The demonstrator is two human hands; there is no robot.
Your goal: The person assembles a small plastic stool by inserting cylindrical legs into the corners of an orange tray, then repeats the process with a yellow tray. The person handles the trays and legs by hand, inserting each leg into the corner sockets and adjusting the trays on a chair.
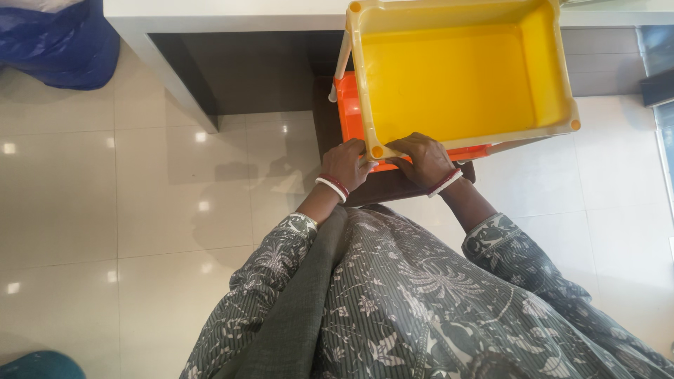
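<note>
Head view looks straight down at a person in a grey patterned tunic standing on a glossy white tiled floor (140,210). Both hands rest at the near rim of a yellow plastic tray (456,70), which sits as the top tier of a small rack, with an orange tray (349,112) showing just beneath it at its left and near edges. White posts (342,60) join the tiers at the corners. The left hand (346,163) is curled around the near left corner of the yellow tray, fingers (359,149) bent and pressed to the corner post socket. The right hand (423,158) lies just beside it on the near rim, fingers (405,145) spread flat and narrow along the edge, touching the tray. Each wrist wears red and white bangles (332,185). The rack stands against a white table (210,14) with a dark recess below. A blue bag (63,49) lies well apart at the upper left.
</note>
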